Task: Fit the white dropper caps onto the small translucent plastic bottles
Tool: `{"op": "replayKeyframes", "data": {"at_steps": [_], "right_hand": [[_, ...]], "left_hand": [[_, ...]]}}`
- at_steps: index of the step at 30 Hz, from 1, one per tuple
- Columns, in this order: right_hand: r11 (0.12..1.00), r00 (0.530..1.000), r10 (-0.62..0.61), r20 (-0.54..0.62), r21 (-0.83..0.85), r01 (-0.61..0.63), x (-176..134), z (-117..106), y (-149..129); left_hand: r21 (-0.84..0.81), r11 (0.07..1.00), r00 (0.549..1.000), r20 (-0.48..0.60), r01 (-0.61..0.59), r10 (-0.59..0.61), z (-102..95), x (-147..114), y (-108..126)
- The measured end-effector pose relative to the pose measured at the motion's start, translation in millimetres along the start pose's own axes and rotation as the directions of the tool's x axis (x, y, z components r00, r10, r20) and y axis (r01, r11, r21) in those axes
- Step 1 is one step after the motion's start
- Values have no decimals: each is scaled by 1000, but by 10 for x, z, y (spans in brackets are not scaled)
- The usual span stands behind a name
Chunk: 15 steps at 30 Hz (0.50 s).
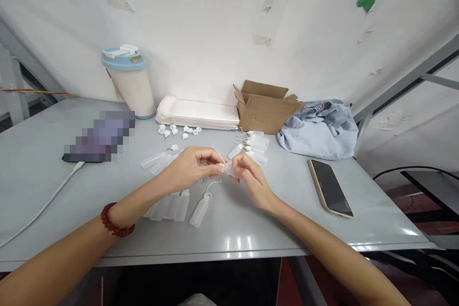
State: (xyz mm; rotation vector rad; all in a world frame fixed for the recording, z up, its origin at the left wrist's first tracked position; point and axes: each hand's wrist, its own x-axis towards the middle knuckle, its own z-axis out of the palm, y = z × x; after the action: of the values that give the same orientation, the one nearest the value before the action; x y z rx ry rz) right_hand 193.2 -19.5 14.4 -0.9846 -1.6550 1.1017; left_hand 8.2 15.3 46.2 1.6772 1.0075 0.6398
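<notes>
Between my two hands, above the middle of the table, is a small translucent plastic bottle point(231, 169). My right hand point(251, 178) is closed around its body, while the fingertips of my left hand point(195, 167) pinch its neck end, where a white cap seems to be. Part of the bottle is hidden by my fingers. Just below lies one bottle with a bent tube point(201, 208). Several similar bottles point(168, 206) lie partly behind my left forearm, and a few more point(158, 161) beyond it. Capped bottles with tubes point(254, 144) are heaped past my right hand.
Loose white caps point(174, 130) lie before a stack of white packets point(201, 112). Behind are an open cardboard box point(265, 110), a bundled blue cloth point(319, 129) and a tumbler point(132, 86). A phone point(330, 187) lies right; a blurred device point(100, 136) with a cable lies left.
</notes>
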Motion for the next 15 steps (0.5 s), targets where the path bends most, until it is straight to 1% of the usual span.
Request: {"op": "replayKeyframes", "data": {"at_steps": [3,5,9,12,15], "right_hand": [[996,999,37,-5,76,-36,21,8,-19],[994,999,44,-5,102,-44,25,11,-28],[991,999,37,0,129,-36,12,14,-30],[991,999,37,-4,129,-37,-6,23,-32],[991,999,44,-4,124,-43,-16,33,-39]], "left_hand": [[-29,999,999,-40,-19,17,10,8,-26],[-53,998,999,-35,-28,26,7,14,-36],[-82,996,1000,-5,-19,18,-18,18,-41],[-133,991,1000,25,22,-19,-35,14,-46],[-148,986,994,88,75,-62,-32,10,-56]]}}
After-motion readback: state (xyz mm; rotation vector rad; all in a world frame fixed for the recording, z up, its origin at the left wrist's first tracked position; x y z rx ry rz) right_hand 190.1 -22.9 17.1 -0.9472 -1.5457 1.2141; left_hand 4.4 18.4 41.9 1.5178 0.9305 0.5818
